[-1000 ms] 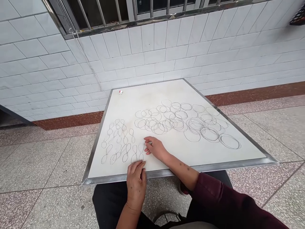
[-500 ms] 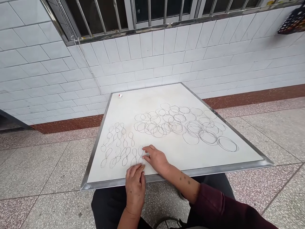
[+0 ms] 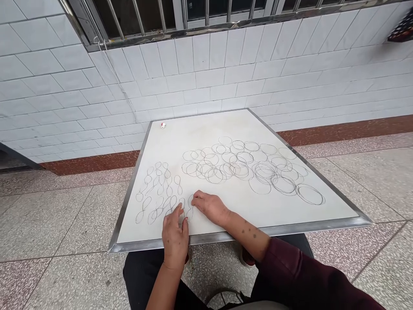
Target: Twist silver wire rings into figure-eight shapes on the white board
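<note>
A thin, dark wire-like figure-eight loop [image 3: 190, 208] lies on the white table near its front edge, between my hands. My right hand [image 3: 211, 208] pinches its right side with thumb and fingertips together. My left hand [image 3: 175, 232] is to the left, thumb and fingers apart, and nothing shows in its grasp. Its fingertips partly cover neighbouring loops. Several more twisted loops [image 3: 178, 185] lie in loose rows on the left of the table. Whether they are wire or thread, I cannot tell.
Many round, untwisted loops [image 3: 260, 186] overlap across the middle and right of the white table [image 3: 206, 125], which has a metal rim [image 3: 290, 229]. A small red-and-white object [image 3: 163, 125] sits at the far left corner. A tiled wall [image 3: 213, 79] stands behind.
My left hand has moved left off the loop's lower end, and its fingers have spread. My right fingertips have closed at the loop's side. The view has shifted slightly.
</note>
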`<action>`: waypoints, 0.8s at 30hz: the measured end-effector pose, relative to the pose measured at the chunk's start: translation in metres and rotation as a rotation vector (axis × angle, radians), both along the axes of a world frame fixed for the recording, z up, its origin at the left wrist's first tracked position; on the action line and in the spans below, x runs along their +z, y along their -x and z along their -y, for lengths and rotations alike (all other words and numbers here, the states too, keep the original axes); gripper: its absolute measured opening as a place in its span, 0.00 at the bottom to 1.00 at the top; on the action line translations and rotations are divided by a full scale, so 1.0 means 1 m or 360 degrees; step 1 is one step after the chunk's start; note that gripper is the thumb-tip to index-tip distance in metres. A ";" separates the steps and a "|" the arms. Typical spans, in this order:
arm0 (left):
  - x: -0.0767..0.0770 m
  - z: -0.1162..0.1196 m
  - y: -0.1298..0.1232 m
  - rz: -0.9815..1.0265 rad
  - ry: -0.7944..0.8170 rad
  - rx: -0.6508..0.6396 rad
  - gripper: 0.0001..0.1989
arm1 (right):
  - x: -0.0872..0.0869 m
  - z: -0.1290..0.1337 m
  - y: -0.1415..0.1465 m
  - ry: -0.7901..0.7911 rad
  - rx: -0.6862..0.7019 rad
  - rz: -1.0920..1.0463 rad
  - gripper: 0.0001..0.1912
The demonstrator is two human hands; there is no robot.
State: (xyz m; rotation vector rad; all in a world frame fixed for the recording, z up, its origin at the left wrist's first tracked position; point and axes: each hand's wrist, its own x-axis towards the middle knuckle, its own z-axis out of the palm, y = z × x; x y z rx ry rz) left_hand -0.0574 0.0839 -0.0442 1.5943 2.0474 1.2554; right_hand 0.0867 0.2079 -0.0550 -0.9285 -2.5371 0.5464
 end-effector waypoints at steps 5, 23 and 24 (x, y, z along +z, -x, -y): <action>0.003 -0.005 -0.004 0.0069 0.0076 -0.0003 0.23 | -0.003 -0.006 -0.009 -0.0297 0.0117 -0.0120 0.11; 0.045 0.001 -0.023 0.1819 0.0251 0.0073 0.20 | 0.027 0.032 -0.030 -0.0425 0.0497 -0.0663 0.14; 0.046 0.003 -0.024 0.1858 0.0252 0.0068 0.20 | 0.028 0.035 -0.030 -0.0400 0.0505 -0.0695 0.14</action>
